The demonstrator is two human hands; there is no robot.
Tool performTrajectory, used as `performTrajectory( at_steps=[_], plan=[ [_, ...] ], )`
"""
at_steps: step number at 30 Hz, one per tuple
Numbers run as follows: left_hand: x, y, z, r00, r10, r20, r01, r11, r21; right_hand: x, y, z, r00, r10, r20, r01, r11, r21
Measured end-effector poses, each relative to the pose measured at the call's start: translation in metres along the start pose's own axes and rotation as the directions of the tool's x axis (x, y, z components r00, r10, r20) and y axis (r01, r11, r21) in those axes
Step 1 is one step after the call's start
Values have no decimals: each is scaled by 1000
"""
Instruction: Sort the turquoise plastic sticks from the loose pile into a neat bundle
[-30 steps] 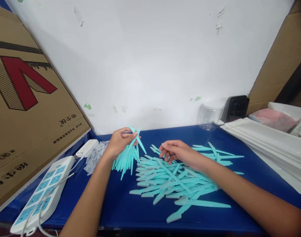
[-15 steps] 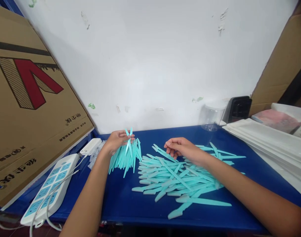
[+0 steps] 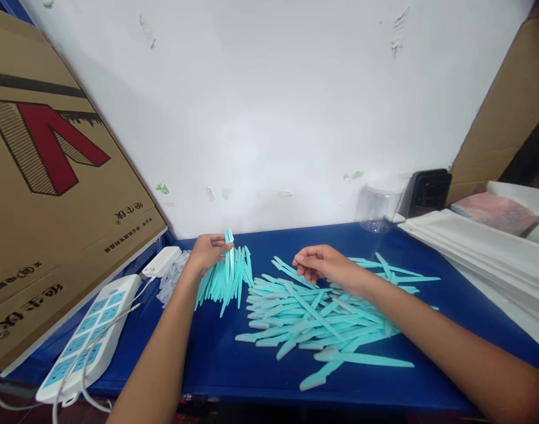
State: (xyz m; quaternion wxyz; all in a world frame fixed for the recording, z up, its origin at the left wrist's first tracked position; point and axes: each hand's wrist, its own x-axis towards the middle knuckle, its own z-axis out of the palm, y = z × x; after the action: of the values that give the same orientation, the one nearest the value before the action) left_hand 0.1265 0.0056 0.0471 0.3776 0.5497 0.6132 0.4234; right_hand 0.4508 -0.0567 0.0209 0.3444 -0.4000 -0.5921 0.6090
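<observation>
The work in hand looks like a gathering step: flat teal plastic sticks are being collected one by one out of a heap into a held sheaf. The left hand [image 3: 207,250] is closed around the top of the bundle of teal sticks [image 3: 227,281], its fingers curled and pressed against the thumb so that the sticks fan downward, with their lower tips resting on the blue table [image 3: 216,362]; one stick stands a little higher than the rest at the fingertips. The right hand [image 3: 320,265] hangs over the far left edge of the loose pile [image 3: 313,323], which lies spread across the middle of the table, just beside the bundle but apart from it. Its fingers are bent down and drawn close together toward the sticks (whether they pinch one or merely touch the heap, I cannot tell). A further pick would, in my judgement, call for singling out one stick from the crossed and overlapping heap, turning it the same way as the sheaf, and slipping it under the left thumb without loosening the fan. To the left lie a white power strip [image 3: 88,341], a heap of clear small parts [image 3: 171,281] and a leaning cardboard box [image 3: 52,206]; a clear jar [image 3: 377,207] stands at the wall.
</observation>
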Motion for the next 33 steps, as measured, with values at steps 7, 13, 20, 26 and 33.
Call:
performTrajectory(
  at_steps=[7,13,20,26,33],
  plan=[
    [6,-10,-6,1000,11,-10,-8,976,217,1,2,-2,1000,-6,6,6,1000,-13],
    [14,-21,-7,998,56,21,-60,942,331,2,3,-2,1000,-15,18,15,1000,-16],
    [11,-19,-7,995,99,-3,-79,811,580,2,5,-3,997,-73,-24,64,961,-269],
    [7,-16,-6,985,165,-56,-75,690,720,0,14,-5,954,-282,-100,96,604,-791],
    [-6,-2,18,863,476,-168,-217,650,728,2,21,-3,955,-277,-102,55,505,-861]
  ],
)
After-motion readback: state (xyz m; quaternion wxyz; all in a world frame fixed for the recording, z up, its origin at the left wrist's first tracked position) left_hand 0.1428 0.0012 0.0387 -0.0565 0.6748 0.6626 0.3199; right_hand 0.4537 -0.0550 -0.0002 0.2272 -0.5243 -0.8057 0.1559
